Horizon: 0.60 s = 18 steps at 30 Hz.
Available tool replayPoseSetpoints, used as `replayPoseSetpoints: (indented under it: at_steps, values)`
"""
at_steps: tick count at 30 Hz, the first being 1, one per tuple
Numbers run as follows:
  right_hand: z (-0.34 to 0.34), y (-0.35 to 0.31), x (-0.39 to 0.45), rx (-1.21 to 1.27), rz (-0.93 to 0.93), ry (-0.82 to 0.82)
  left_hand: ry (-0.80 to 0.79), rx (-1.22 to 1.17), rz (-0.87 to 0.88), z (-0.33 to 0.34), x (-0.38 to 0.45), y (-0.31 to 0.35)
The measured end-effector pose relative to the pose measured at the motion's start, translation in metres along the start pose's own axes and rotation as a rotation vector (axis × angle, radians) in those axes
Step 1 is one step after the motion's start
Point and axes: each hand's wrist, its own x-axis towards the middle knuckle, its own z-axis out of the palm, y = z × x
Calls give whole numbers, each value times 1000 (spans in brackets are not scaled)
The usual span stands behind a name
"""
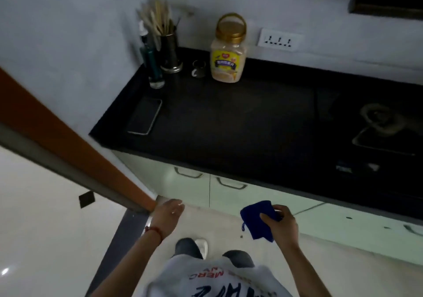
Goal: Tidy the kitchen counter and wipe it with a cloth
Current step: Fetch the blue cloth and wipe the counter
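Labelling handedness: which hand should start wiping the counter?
Right. The right hand already grips the blue cloth, in front of the black counter. The left hand is empty, off by the door edge.

right hand (pixel 282 224) gripping blue cloth (pixel 257 220), counter (pixel 229 122) seemingly bare

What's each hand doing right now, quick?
Left hand: open, holding nothing.
Right hand: closed on the blue cloth.
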Motion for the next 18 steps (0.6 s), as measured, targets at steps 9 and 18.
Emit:
replayPoseSetpoints:
  at_steps: [9,18]
  values:
    - [-2,-20,-6,313,132,219,3,34,349,-19,73,74]
    - [-26,-95,83,374,64,244,120,346,537,5,162,155]
